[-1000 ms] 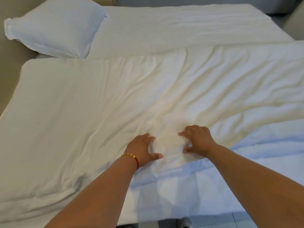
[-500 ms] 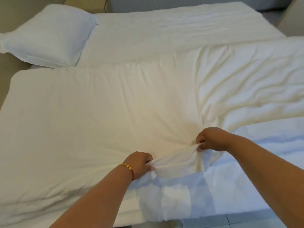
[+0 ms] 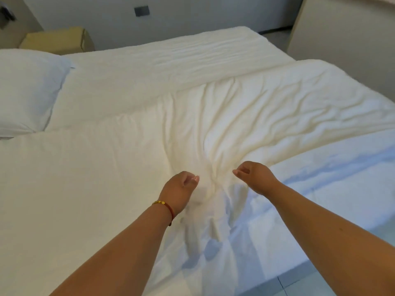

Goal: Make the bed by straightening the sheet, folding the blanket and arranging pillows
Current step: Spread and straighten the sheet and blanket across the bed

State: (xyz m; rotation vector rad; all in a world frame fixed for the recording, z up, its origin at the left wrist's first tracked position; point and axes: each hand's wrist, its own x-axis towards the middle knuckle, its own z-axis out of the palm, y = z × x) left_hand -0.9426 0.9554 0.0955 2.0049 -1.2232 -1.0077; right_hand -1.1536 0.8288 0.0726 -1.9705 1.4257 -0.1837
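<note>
Two hands hover over the near edge of the bed. Our left hand (image 3: 178, 190), with a bracelet (image 3: 163, 205) at the wrist, has its fingers loosely curled and thumb out; nothing lies in its grip. Our right hand (image 3: 255, 178) looks the same: fingers curled under, thumb forward, no cloth between them that we can see. Both hang just above the blanket (image 3: 128, 167), apart from it.

That blanket lies spread across most of the mattress, unfolded. Between our hands its creases run together into a bunched ridge, and we judge this is why the hands sit here: it is the handiest place to gather cloth for a pull or a fold. To the right the blanket runs rumpled toward the far corner.

Beyond it the sheet (image 3: 171, 67) shows bare, with shallow ripples. One pillow (image 3: 25, 90) sits at the far left, near the blanket's top edge, probably waiting its turn.

A cardboard box (image 3: 62, 39) stands behind the pillow.
</note>
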